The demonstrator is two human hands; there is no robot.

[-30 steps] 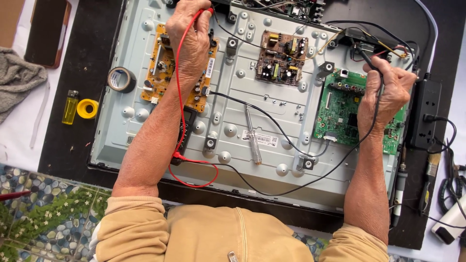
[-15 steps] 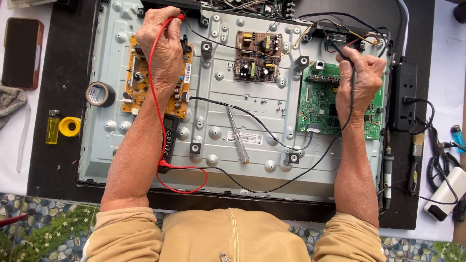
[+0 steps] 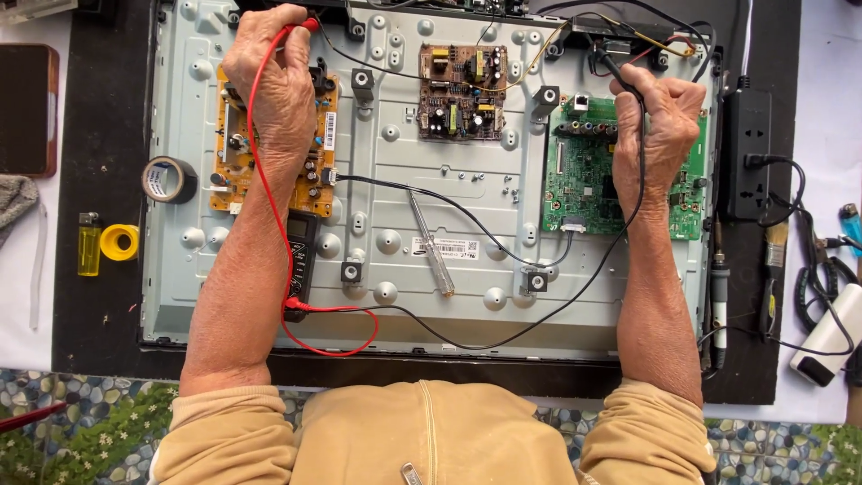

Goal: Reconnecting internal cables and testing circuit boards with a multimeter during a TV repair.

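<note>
outdoors | black mat (image 3: 99, 296) on white table (image 3: 22, 296) | pebble floor (image 3: 81, 422)

Bright, even daylight, sharp from edge to edge.
We see soft shadows under our forearms, mild sheen on the metal panel (image 3: 395, 171), no blur.

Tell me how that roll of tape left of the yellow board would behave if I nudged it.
The roll of tape lies flat on its side, so it would probably slide, not roll. It looks small and hollow, likely light.
</note>
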